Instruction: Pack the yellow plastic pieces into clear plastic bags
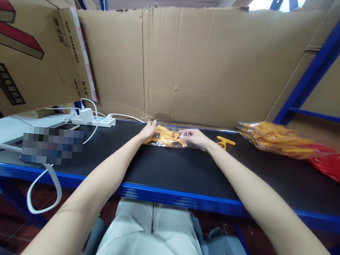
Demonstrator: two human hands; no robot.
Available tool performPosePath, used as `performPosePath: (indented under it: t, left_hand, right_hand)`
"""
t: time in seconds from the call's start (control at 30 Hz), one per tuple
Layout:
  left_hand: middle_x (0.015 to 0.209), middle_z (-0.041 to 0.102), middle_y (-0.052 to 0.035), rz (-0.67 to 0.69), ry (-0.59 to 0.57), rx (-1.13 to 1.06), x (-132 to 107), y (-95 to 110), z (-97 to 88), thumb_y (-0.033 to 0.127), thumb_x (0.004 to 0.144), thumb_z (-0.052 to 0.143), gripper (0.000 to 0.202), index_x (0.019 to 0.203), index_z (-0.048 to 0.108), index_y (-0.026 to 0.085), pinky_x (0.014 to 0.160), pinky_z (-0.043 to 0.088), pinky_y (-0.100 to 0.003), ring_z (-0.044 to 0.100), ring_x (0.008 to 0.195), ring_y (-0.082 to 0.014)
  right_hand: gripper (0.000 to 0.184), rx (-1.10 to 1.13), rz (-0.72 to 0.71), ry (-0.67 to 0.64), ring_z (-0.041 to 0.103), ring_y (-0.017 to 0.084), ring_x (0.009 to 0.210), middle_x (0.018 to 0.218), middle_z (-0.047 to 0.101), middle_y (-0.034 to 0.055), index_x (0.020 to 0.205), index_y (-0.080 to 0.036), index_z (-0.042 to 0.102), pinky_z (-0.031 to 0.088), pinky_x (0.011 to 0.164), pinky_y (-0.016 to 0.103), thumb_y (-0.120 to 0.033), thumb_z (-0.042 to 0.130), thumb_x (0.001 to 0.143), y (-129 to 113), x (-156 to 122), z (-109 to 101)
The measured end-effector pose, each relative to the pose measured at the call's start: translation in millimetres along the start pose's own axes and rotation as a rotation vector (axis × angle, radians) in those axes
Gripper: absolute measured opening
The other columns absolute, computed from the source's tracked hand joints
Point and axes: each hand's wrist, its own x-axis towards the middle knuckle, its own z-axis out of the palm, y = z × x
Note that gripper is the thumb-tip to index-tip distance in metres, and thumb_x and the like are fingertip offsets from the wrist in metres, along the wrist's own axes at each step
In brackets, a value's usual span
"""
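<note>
A clear plastic bag [166, 137] with several yellow-orange plastic pieces inside lies on the black shelf top, straight ahead of me. My left hand [147, 132] is closed on the bag's left end, thumb on top. At the right end, the fingers of my right hand [196, 138] pinch the film. A loose yellow-orange plastic piece [225, 142], with a bar and a rounded part, lies just right of my right hand. What exactly these pieces are I cannot make out.
Farther right are a stack of bagged yellow-orange pieces [273, 137] and red plastic bags [335, 163]. On the left sit a white power strip [101, 121], cables and a blurred-out item [52, 145]. Cardboard [208, 67] walls the back; a blue metal edge [181, 197] runs along the front.
</note>
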Motion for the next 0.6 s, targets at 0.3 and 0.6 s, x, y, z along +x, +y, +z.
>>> performPosePath:
  t: [0.3,0.6]
  left_hand:
    - [0.104,0.059,-0.012,-0.039,-0.016,0.018,-8.5,10.5,-2.3,0.037,0.091,0.036,0.026,0.1,0.047,0.015,0.077,0.045,-0.031,0.056,0.098,-0.0216]
    - [0.122,0.052,-0.0159,-0.029,-0.065,-0.076,-9.8,7.0,-3.2,0.033,0.083,0.054,0.032,0.107,0.044,0.015,0.081,0.044,-0.028,0.055,0.103,-0.0193]
  right_hand:
    - [0.014,-0.456,0.174,0.164,0.056,0.014,0.067,0.074,0.064,0.0068,0.076,-0.012,0.061,0.04,0.057,0.021,-0.024,0.063,0.07,0.3,1.1,0.9]
    - [0.006,0.249,0.316,0.029,0.046,0.005,0.045,0.055,0.051,-0.0023,0.078,-0.015,0.052,0.041,0.047,0.017,-0.011,0.055,0.077,7.8,5.3,-3.4]
